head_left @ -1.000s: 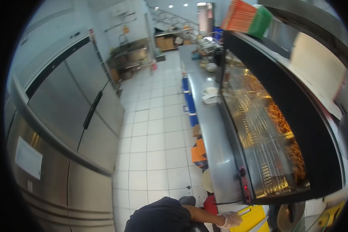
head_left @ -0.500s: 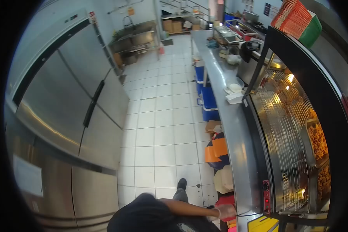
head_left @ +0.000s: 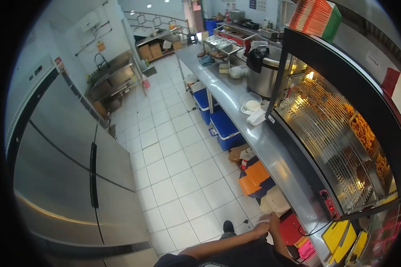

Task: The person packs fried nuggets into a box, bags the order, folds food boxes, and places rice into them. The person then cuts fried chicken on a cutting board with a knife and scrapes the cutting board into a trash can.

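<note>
My left hand (head_left: 261, 228) and my right hand (head_left: 274, 220) meet in front of my body at the lower middle of the head view. Their fingers are closed together. A small pale, whitish patch shows at the fingertips; it is too blurred to name. Just right of the hands, below the counter edge, is a red item (head_left: 290, 228). A pale cream-coloured container (head_left: 274, 201) sits beyond them under the counter.
A steel counter (head_left: 294, 187) runs along my right, carrying a lit glass food warmer (head_left: 321, 129) with fried food. Yellow boards (head_left: 338, 240) lean near its end. Blue coolers (head_left: 227, 131) stand below it. Steel fridges (head_left: 67, 169) line the left, beside a tiled floor (head_left: 182, 187).
The view has turned toward the right. My left hand has moved up and away from the counter edge, and my right hand has come into view against it.
</note>
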### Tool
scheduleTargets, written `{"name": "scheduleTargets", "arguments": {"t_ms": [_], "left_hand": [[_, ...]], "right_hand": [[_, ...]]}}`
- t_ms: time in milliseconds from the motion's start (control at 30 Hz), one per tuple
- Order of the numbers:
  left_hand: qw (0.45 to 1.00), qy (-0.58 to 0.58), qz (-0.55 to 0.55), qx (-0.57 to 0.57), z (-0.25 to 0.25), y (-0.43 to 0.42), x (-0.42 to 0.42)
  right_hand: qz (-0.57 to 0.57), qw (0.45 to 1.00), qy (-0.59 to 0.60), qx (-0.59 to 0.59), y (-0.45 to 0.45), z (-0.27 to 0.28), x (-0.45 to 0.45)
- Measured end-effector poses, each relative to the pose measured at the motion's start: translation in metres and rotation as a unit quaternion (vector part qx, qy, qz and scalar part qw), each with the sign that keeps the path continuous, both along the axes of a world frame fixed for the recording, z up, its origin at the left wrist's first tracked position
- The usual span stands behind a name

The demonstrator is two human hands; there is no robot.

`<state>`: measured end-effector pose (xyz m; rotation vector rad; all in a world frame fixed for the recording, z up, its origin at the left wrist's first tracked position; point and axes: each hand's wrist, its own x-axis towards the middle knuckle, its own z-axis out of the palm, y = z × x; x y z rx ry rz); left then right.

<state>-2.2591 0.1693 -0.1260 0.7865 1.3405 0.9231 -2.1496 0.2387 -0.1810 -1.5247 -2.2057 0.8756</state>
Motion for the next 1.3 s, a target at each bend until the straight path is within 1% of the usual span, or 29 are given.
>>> {"name": "scheduleTargets", "arguments": {"t_ms": [33, 67, 133, 167, 233, 333, 367, 400, 433, 467, 500, 533, 567, 600, 667, 700, 767, 800, 867, 900, 933, 967, 1000, 1033, 1067, 1133, 1167, 1267, 1300], "left_hand": [[0.999, -0.019, -0.044, 0.004, 0.017, -0.003, -0.005], [0.995, -0.037, -0.089, 0.008, 0.034, -0.005, -0.011], [0.971, -0.169, -0.160, 0.053, 0.066, -0.023, -0.016], [0.986, -0.020, -0.104, 0.132, 0.081, -0.021, -0.024], [0.968, 0.193, -0.025, 0.158, 0.114, -0.006, -0.054], [0.964, 0.218, -0.109, 0.104, 0.078, 0.005, -0.077], [0.972, 0.161, -0.151, 0.080, 0.066, 0.012, -0.083], [0.974, 0.106, -0.195, 0.055, 0.055, 0.015, -0.084], [0.984, 0.124, -0.122, 0.041, 0.050, 0.017, -0.077], [0.981, 0.158, -0.088, 0.072, 0.045, 0.021, -0.073], [0.975, 0.189, -0.059, 0.102, 0.039, 0.023, -0.067], [0.966, 0.218, -0.034, 0.133, 0.033, 0.024, -0.058], [0.952, 0.211, -0.014, 0.220, 0.030, 0.025, -0.050], [0.947, 0.212, -0.032, 0.241, 0.038, 0.024, -0.043], [0.932, 0.209, -0.067, 0.289, 0.060, 0.028, -0.036], [0.898, 0.231, -0.062, 0.369, 0.047, 0.030, -0.033], [0.958, 0.112, -0.129, 0.232, 0.050, 0.024, -0.036], [0.974, 0.059, -0.158, 0.153, 0.053, 0.022, -0.041], [0.982, 0.069, -0.148, 0.094, 0.054, 0.024, -0.043], [0.986, 0.070, -0.129, 0.075, 0.053, 0.026, -0.041], [0.990, 0.071, -0.109, 0.056, 0.053, 0.029, -0.038], [0.985, 0.074, -0.090, 0.126, 0.057, 0.036, -0.033], [0.981, 0.093, -0.060, 0.158, 0.056, 0.045, -0.024], [0.975, 0.117, -0.029, 0.184, 0.055, 0.055, -0.018], [0.966, 0.145, 0.002, 0.212, 0.056, 0.065, -0.015], [0.943, 0.227, 0.012, 0.245, 0.077, 0.085, -0.009], [0.927, 0.263, 0.015, 0.266, 0.088, 0.096, -0.003], [0.794, 0.428, -0.032, 0.431, 0.119, 0.112, 0.007], [0.884, 0.301, -0.056, 0.354, 0.119, 0.112, 0.010]], "right_hand": [[-0.016, 0.998, -0.045, 0.039, 0.004, -0.020, 0.007], [-0.101, 0.994, 0.001, -0.049, 0.008, -0.014, 0.008], [-0.263, 0.934, 0.100, -0.219, 0.019, 0.004, 0.012], [-0.207, 0.932, 0.118, -0.273, 0.024, 0.009, 0.021], [-0.089, 0.912, 0.148, -0.373, 0.019, 0.023, 0.043], [-0.010, 0.843, 0.181, -0.506, 0.001, 0.102, 0.031], [-0.005, 0.819, 0.197, -0.540, 0.003, 0.102, 0.033], [-0.065, 0.812, 0.250, -0.523, -0.001, 0.103, 0.036], [-0.126, 0.800, 0.304, -0.501, -0.006, 0.138, 0.024], [-0.190, 0.781, 0.358, -0.475, -0.007, 0.166, 0.017], [-0.186, 0.766, 0.386, -0.480, -0.006, 0.178, 0.019], [-0.169, 0.790, 0.359, -0.466, -0.007, 0.175, 0.021], [-0.156, 0.813, 0.332, -0.453, -0.008, 0.163, 0.021], [-0.146, 0.832, 0.303, -0.441, -0.011, 0.152, 0.023], [-0.182, 0.833, 0.314, -0.417, -0.017, 0.144, 0.020], [-0.218, 0.834, 0.322, -0.392, -0.018, 0.132, 0.029], [-0.276, 0.835, 0.332, -0.341, -0.013, 0.113, 0.044], [-0.271, 0.830, 0.338, -0.352, -0.013, 0.109, 0.052], [-0.254, 0.820, 0.350, -0.374, -0.003, 0.117, 0.065], [-0.223, 0.844, 0.351, -0.339, -0.002, 0.118, 0.068], [-0.210, 0.847, 0.349, -0.343, 0.003, 0.127, 0.067], [-0.193, 0.850, 0.344, -0.349, 0.009, 0.142, 0.066], [-0.172, 0.853, 0.337, -0.360, 0.013, 0.149, 0.069], [-0.131, 0.833, 0.426, -0.327, 0.016, 0.134, 0.072], [-0.161, 0.821, 0.446, -0.319, 0.019, 0.132, 0.070], [-0.218, 0.793, 0.487, -0.296, 0.036, 0.136, 0.064], [-0.239, 0.812, 0.451, -0.281, 0.042, 0.158, 0.062], [-0.264, 0.858, 0.411, -0.157, 0.050, 0.141, 0.061], [-0.268, 0.860, 0.411, -0.138, 0.045, 0.137, 0.060]]}}
